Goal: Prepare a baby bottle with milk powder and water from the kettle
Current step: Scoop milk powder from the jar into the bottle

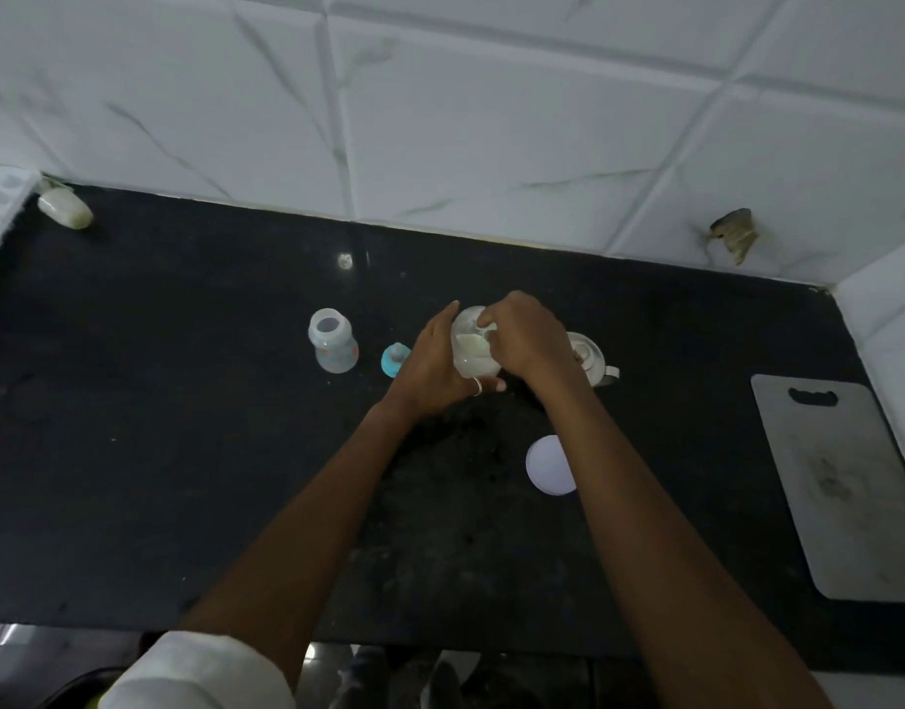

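At the near edge of the dark surface (184,452) I see a white sleeve (199,667) on the left arm, and both bare forearms reach away from me towards the middle. A round white lid (551,465) lies flat just left of the right forearm. A grey board (844,493) lies along the right edge, well apart from everything else.

At mid-surface the left hand (432,371) grips a clear jar (468,360) with pale powder in it, fingers wrapped round its left side, and a ring (477,387) shows on one finger. The right hand (527,335) sits over the jar's mouth with its fingertips bunched together. I cannot tell from here whether they pinch anything.

Left of the jar a teal teat ring (394,360) lies on the surface. Further left the bottle (332,341) stands upright and uncapped, apart from both hands. The kettle (591,358) stands just behind the right wrist, partly hidden by it.

In the far left corner a pale lump (65,209) rests by the tiled wall (491,120).
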`<state>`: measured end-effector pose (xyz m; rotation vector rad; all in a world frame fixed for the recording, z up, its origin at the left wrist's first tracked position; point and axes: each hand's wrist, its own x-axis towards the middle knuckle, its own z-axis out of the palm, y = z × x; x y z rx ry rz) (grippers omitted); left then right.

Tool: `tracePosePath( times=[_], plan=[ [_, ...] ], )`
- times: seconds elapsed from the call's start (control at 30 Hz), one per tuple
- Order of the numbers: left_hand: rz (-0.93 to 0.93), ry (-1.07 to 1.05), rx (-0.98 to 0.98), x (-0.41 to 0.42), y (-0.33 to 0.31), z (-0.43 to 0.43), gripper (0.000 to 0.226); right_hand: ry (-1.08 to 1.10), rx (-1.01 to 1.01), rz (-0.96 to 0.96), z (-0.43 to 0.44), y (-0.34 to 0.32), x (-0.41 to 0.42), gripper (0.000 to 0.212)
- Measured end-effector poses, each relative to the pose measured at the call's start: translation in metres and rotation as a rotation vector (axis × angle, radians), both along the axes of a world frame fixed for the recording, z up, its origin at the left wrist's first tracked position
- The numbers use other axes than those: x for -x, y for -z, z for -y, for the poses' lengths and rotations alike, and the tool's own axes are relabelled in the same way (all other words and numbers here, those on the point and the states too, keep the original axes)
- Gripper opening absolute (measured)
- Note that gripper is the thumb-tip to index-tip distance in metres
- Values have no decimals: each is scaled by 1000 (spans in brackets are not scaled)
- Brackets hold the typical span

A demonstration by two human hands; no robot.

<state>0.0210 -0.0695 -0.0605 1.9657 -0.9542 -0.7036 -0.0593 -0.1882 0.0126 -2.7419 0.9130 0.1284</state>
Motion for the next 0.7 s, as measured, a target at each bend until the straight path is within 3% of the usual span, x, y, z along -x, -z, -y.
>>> tracePosePath(
  times=[0.17,0.33,0.57,0.7],
  plan=[
    [20,3,163,12,-7,6,87,-41,59,-55,4,3,-6,33],
    [46,-51,209,17,-5,8,68,-80,132,-49,4,2,-7,22],
    [116,-76,184,13,-4,9,67,-103,198,-22,0,-3,1,19],
    [188,-119,248,12,-12,5,71,-72,231,114,-8,-12,8,20]
  ],
)
